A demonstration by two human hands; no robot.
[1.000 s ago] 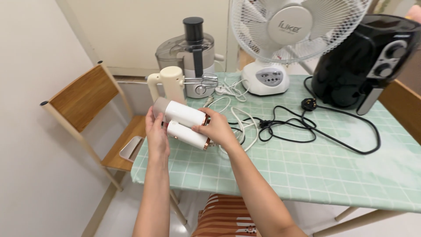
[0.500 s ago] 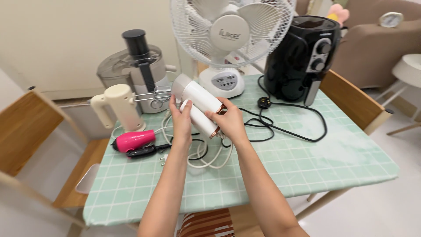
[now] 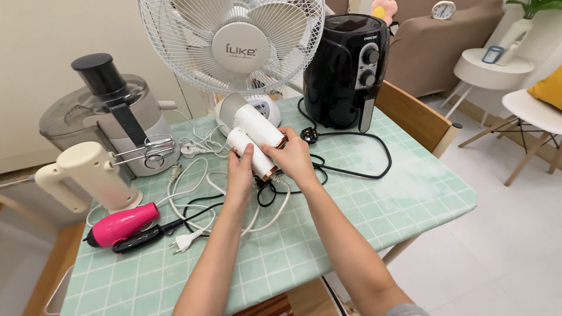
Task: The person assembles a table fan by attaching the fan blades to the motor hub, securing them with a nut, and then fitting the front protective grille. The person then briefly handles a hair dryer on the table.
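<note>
Both hands grasp the folded white hair dryer (image 3: 252, 136): left hand (image 3: 240, 171) underneath, right hand (image 3: 293, 158) at its copper end, above the table (image 3: 374, 210) (view swung right since, revealing the pink hair dryer (image 3: 120, 225) fully).

glossy white plastic hair dryer (image 3: 253, 131), copper-coloured metallic trim; glossy tablecloth (image 3: 374, 210)

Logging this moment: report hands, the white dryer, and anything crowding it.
Left hand and right hand both grip the folded white hair dryer above the table. Tangled cords directly beneath; fan just behind.
</note>
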